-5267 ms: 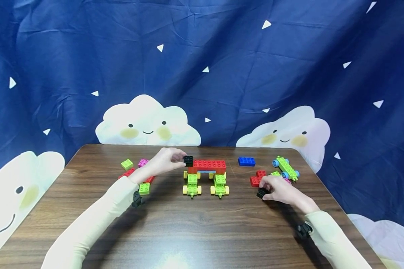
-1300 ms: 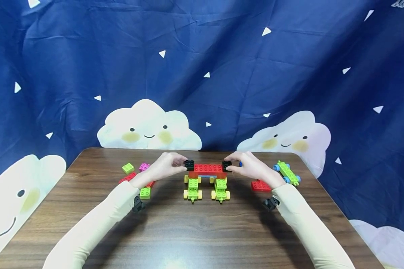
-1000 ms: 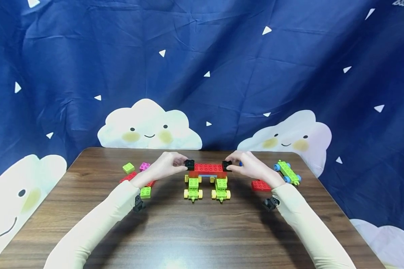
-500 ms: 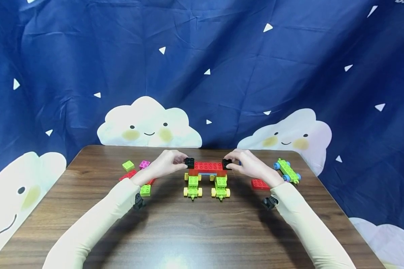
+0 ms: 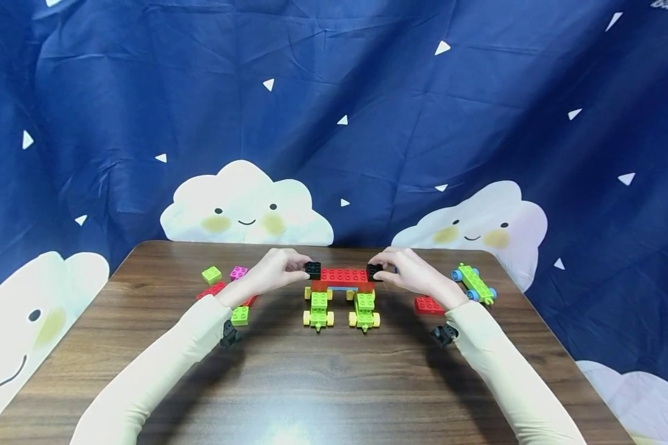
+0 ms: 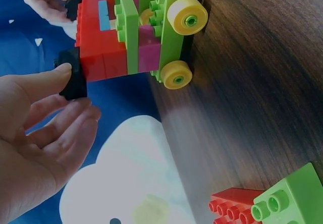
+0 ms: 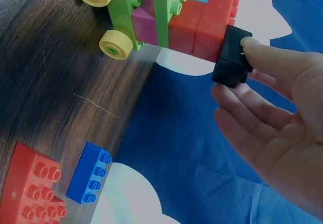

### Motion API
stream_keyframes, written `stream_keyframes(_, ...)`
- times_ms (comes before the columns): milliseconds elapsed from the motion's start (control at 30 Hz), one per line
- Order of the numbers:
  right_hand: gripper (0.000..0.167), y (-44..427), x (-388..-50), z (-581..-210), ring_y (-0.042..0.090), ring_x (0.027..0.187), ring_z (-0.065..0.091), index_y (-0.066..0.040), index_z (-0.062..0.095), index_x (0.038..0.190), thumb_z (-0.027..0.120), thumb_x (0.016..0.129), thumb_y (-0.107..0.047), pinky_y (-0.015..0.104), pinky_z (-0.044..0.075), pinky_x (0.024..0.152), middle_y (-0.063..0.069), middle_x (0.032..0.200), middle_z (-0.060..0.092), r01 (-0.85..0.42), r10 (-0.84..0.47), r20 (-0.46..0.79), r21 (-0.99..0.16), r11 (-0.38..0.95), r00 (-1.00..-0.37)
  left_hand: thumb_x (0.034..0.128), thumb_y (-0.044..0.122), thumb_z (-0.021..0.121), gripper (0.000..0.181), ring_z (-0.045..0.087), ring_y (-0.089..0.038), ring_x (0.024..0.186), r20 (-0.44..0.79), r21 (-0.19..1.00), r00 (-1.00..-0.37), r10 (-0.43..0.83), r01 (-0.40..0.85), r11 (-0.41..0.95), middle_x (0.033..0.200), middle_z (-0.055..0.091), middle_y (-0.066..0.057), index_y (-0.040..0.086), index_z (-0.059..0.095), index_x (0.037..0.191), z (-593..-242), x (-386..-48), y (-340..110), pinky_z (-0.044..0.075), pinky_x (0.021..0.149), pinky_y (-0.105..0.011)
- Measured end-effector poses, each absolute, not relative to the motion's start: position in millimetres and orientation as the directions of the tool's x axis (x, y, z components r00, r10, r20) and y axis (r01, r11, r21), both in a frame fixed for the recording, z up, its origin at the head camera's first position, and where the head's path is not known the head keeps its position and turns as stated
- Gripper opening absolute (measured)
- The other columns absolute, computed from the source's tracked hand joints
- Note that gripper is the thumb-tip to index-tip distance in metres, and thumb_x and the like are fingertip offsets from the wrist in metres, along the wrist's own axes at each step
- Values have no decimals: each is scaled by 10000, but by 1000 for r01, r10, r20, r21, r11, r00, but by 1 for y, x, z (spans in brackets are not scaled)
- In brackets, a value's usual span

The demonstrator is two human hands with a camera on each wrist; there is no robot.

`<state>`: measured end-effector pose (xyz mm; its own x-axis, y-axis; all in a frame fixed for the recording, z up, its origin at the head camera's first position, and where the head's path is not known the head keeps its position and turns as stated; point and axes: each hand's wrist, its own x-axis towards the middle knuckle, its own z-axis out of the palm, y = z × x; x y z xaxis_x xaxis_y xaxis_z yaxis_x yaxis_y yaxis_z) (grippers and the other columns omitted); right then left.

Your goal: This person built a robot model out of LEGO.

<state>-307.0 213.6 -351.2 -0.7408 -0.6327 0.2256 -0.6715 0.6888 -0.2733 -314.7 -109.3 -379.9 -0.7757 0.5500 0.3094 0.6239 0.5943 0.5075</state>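
Since a few seconds ago, my right hand (image 5: 414, 273) has brought the right black brick (image 5: 374, 272) in from the right side of the bench (image 5: 339, 377) to the end of the red bricks (image 5: 343, 276). At far left lie a small light-green brick (image 5: 211, 274), a red brick (image 5: 210, 290) and a pink brick (image 5: 237, 272), with a second light-green brick (image 5: 240, 316) nearer me. My left hand (image 5: 275, 270) comes next, fingers and thumb pinching the left black brick (image 5: 313, 270) against the left end of the red bricks. These span the middle, raised on two light-green bases with yellow wheels, a blue piece (image 5: 342, 288) showing beneath. My right fingers pinch the right black brick at their other end; whether either is pressed home I cannot tell. Farther right are a blue brick (image 7: 90, 173), a loose red brick (image 5: 430, 305) and a light-green base with blue wheels (image 5: 476, 284).
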Motion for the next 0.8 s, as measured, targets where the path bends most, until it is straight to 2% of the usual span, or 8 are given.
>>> stream_keyframes(333, 256, 214, -308, -351, 264, 873, 645, -29, 715, 1126, 716, 902, -152, 438, 546, 777, 101, 997, 719, -675, -637, 224, -278, 683, -738, 875, 138, 746, 283, 678, -145, 833, 297, 500, -779, 552, 619, 606, 959, 752, -86, 38, 727, 1139, -378, -314, -109, 569, 765, -321)
stream_keyframes(500, 253, 214, -308, -351, 218, 848, 625, -34, 720, 1120, 722, 897, -153, 406, 539, 761, 89, 977, 716, -676, -636, 232, -272, 685, -736, 894, 137, 723, 306, 700, -186, 871, 283, 498, -788, 547, 608, 618, 987, 747, -125, 3, 702, 1168, -379, -314, -108, 579, 797, -344)
stream_keyframes(667, 259, 215, -309, -352, 276, 871, 642, -31, 716, 1128, 717, 901, -154, 441, 540, 772, 100, 992, 719, -673, -635, 227, -288, 681, -739, 913, 143, 702, 329, 710, -204, 910, 253, 513, -807, 534, 579, 633, 1022, 748, -127, -11, 677, 1203, -382, -315, -106, 583, 834, -367)
stream_keyframes(800, 265, 216, -309, -352, 261, 870, 638, -32, 717, 1131, 719, 900, -161, 411, 537, 765, 98, 998, 718, -669, -633, 219, -293, 684, -743, 917, 154, 699, 339, 711, -209, 927, 244, 518, -813, 529, 571, 637, 1044, 746, -129, -9, 672, 1214, -383, -315, -106, 583, 844, -368)
